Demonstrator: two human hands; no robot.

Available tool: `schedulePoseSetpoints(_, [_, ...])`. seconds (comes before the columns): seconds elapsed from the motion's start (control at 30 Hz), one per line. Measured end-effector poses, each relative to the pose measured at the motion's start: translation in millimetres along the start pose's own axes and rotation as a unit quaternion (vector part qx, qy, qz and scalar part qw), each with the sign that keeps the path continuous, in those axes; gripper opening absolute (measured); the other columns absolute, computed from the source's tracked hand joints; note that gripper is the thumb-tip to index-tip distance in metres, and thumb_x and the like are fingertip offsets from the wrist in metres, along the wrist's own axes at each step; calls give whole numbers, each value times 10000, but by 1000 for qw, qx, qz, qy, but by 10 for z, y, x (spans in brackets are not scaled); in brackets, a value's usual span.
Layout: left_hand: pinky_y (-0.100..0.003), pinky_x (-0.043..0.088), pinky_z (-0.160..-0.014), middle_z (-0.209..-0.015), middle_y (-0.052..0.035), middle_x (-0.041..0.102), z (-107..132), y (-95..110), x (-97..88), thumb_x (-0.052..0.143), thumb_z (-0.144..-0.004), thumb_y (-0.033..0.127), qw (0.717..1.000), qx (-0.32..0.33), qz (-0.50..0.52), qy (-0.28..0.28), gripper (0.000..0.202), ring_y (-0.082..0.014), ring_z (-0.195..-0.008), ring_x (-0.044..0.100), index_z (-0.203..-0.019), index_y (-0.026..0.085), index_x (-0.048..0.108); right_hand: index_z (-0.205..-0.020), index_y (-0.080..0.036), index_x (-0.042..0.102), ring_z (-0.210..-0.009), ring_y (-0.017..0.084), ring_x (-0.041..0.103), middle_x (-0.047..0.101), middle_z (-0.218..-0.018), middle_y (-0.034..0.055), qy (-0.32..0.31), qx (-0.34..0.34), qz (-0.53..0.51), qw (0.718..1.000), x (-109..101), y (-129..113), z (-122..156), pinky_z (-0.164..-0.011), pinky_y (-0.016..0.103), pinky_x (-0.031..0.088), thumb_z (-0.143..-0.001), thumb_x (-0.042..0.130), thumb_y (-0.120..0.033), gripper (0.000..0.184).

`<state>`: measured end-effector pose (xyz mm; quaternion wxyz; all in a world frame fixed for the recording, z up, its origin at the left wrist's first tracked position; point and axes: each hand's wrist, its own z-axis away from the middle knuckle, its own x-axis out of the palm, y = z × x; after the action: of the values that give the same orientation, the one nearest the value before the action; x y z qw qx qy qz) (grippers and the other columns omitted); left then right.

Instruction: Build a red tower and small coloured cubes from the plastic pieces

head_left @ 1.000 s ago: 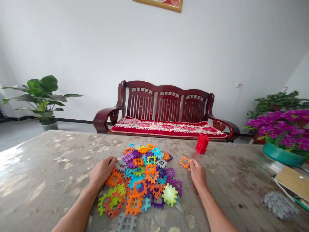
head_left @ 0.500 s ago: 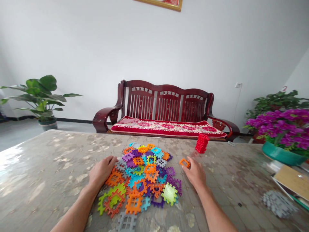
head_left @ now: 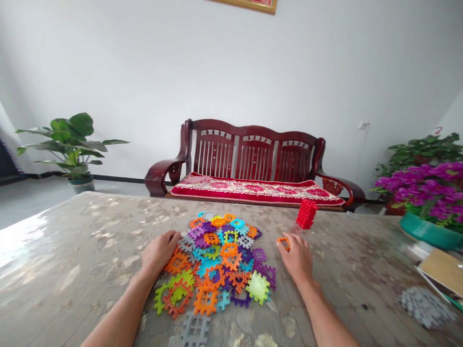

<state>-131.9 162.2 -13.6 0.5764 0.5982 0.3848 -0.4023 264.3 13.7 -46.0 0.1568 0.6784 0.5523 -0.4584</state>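
Note:
A spread-out pile of interlocking plastic building tiles (head_left: 217, 260) in orange, purple, blue, green and grey lies between my hands. At its left edge my left hand (head_left: 161, 251) lies palm down, fingers stretched toward the pile and holding nothing. To the right of the pile, my right hand (head_left: 297, 258) grips a small orange frame tile (head_left: 284, 243) between thumb and fingers, just over the table. The tile is tilted and partly covered by the fingers. A pale green tile (head_left: 258, 287) lies at the pile's right edge, and a grey window tile (head_left: 195, 328) at its near end.
Behind my right hand stands a red stack of tiles (head_left: 306, 214). A row of grey tiles (head_left: 427, 307) lies at the right, near a cardboard box (head_left: 443, 272) and a teal flower pot (head_left: 430, 231). A wooden sofa (head_left: 253, 154) stands beyond the table (head_left: 90, 250).
The view has swung slightly left. In my right hand the orange tile has turned and sits closer to the fingers. My left hand still lies beside the pile.

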Motion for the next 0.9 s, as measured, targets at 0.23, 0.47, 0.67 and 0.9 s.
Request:
schedulePoseSetpoints(0.23, [-285, 392, -623, -1012, -67, 753, 8, 13, 9, 262, -912, 517, 1000, 1, -6, -5, 500, -288, -970, 675, -969, 302, 710, -1141, -198, 665, -1086, 242, 556, 664, -1175, 88, -11, -58, -100, 993, 111, -223, 15, -986, 397, 393, -874, 470, -281, 341])
schedulePoseSetpoints(0.47, [-272, 394, -614, -991, -58, 758, 6, 1, 0, 294, -904, 517, 1000, 0, 2, 4, 480, -275, -939, 678, -958, 304, 720, -1190, -236, 663, -1189, 234, 517, 641, -1265, 58, -61, -92, -117, 987, 212, -532, -105, -1047, 395, 385, -813, 535, -184, 401])
schedulePoseSetpoints(0.67, [-264, 394, -614, -962, -48, 762, -9, -32, 8, 305, -910, 499, 1000, 7, 18, 6, 461, -260, -919, 684, -943, 301, 720, -1260, -279, 640, -1322, 255, 428, 567, -1392, 30, -129, -129, -117, 976, 304, -622, -265, -1093, 430, 345, -759, 555, -143, 526])
schedulePoseSetpoints(0.9, [-265, 376, -609, -935, -35, 754, -55, -91, 20, 311, -906, 475, 999, 13, 36, 7, 437, -242, -892, 676, -950, 293, 706, -1073, -268, 731, -1099, 210, 613, 703, -1183, 33, -150, -152, -115, 970, 337, -618, -269, -980, 361, 432, -852, 538, -206, 300])
